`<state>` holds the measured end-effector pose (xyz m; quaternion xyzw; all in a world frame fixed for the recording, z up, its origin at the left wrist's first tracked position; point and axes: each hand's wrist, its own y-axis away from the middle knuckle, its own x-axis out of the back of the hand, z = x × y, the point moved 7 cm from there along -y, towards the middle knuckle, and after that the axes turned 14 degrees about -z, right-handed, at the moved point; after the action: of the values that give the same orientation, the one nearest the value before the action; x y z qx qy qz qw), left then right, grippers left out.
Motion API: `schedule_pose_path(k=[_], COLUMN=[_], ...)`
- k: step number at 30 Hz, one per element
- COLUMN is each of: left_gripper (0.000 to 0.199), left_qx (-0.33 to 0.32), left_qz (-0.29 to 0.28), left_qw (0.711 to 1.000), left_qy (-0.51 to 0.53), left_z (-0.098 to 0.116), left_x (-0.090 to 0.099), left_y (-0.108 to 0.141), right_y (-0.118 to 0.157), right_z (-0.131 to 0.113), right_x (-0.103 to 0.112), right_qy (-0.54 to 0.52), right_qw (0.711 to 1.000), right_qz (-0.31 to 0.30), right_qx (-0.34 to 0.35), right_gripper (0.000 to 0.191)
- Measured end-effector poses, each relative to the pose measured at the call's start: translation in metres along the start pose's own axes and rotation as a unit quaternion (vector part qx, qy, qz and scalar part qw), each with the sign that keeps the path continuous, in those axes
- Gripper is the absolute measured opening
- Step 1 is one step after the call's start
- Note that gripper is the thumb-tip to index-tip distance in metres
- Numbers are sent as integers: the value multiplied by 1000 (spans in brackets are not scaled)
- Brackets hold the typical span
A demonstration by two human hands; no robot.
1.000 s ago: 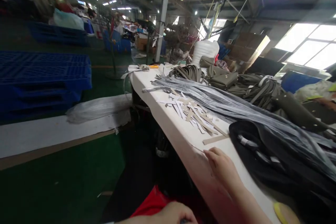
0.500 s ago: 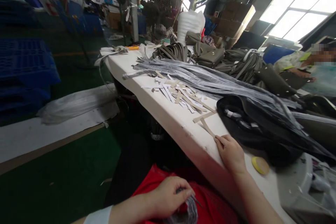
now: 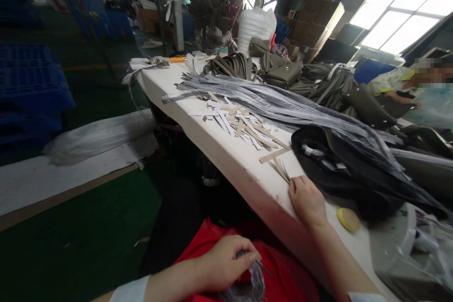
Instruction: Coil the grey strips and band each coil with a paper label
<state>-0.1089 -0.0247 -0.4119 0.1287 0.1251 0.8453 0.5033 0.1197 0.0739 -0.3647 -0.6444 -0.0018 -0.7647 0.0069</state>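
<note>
Low over the red cloth [image 3: 286,271] on the lap, my left hand [image 3: 230,259] is closed on a coiled grey strip [image 3: 257,283]; a thin dark pointed piece sticks out by its fingers. My right hand [image 3: 307,200] rests at the table's near edge, its fingers pinching the end of thin beige strips [image 3: 279,170] that fan apart slightly. Just beyond lies another beige strip [image 3: 271,156]. A loose pile of white and beige strips [image 3: 240,125] is spread farther up the white table [image 3: 208,144].
Long plastic-wrapped grey strips [image 3: 276,96] cross the table. A black rolled sheet [image 3: 339,170] and a yellow tape roll [image 3: 348,220] lie right of my right hand. Olive bags [image 3: 281,70] are behind. A person's hand [image 3: 401,97] shows at far right. Blue pallets [image 3: 31,89] stand left.
The strips at my right hand's fingertips now show separate ends fanned apart, where one strip was seen before. The view has shifted slightly. My left hand keeps its hold on the coil.
</note>
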Motion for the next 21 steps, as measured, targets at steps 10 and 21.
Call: schedule_pose_path(k=[10, 21], left_gripper=[46, 50], left_qx=[10, 21], left_qz=[-29, -38], left_qw=[987, 973], left_qy=[156, 227], left_z=[-15, -28], left_x=[-10, -21], left_y=[5, -4], right_y=[38, 133], right_z=[46, -56], right_x=[65, 73], right_qy=[-119, -428], right_qw=[965, 854], right_qz=[145, -254], right_qx=[-185, 151], right_gripper=[34, 26])
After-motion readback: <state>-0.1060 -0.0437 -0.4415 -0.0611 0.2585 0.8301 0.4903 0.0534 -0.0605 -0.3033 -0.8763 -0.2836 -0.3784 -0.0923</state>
